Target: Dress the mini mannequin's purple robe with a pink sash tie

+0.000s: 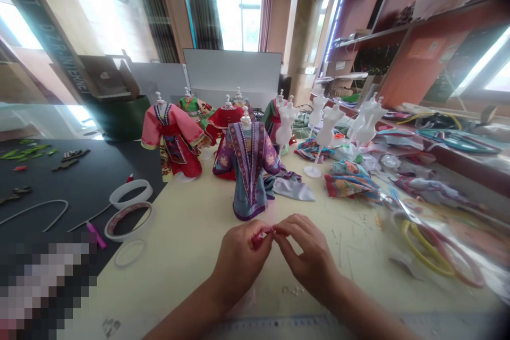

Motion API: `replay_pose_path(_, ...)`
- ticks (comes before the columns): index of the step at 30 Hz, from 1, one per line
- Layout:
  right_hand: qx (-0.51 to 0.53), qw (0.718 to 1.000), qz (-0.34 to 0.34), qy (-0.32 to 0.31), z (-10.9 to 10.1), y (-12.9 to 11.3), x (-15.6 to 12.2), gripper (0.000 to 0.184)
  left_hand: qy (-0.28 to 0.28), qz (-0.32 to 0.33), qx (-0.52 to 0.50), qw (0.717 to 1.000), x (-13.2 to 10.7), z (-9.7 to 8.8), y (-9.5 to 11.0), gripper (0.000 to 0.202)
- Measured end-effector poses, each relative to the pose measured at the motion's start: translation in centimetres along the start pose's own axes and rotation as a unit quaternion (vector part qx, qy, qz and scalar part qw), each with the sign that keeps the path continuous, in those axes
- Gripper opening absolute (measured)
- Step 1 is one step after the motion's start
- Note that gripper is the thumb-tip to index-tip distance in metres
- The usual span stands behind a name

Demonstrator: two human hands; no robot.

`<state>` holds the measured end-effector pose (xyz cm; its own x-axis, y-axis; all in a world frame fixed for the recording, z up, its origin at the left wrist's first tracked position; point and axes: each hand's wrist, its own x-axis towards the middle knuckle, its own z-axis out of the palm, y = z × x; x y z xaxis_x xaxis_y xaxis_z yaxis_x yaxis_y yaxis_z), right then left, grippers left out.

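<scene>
Head view. Your hands were together at the fingertips, above the pale yellow tabletop (187, 276). Your left hand (241, 249) was closed on a small pink piece (258, 239), which lay between its thumb and curled fingers, just left of the right hand; the piece was too small for its form to be told. Your right hand (306, 252) had its thumb and forefinger at the left fingertips; whether they pinched anything, one cannot tell.

Of the containers, a dark green tub (125, 119) stood well beyond and left of your hands, its contents hidden, with a cardboard box (107, 82) showing above its rim. A reddish shelf unit (430, 48), beyond and right of your hands, held assorted items, mostly blurred.

Just beyond your hands stood a doll form in a purple-and-blue robe (250, 170). Two tape rolls (128, 203) lay to their left; small clear beads (294, 291) lay on their near side.
</scene>
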<state>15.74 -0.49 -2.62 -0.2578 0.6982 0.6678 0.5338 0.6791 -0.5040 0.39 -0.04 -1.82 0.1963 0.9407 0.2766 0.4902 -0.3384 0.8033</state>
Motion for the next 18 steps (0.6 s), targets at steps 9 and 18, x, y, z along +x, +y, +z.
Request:
replay_pose_path(9,0.028,0.998,0.052,-0.001,-0.05,-0.15,0.08,0.012,0.015,-0.024,-0.102,0.994,-0.31,0.14,0.04,0.014)
replay_pose_path(18,0.209,0.940,0.270,-0.010,-0.28,0.21,0.51,0.011,0.004,-0.019,-0.080,0.997,-0.09,-0.14,0.28,0.013)
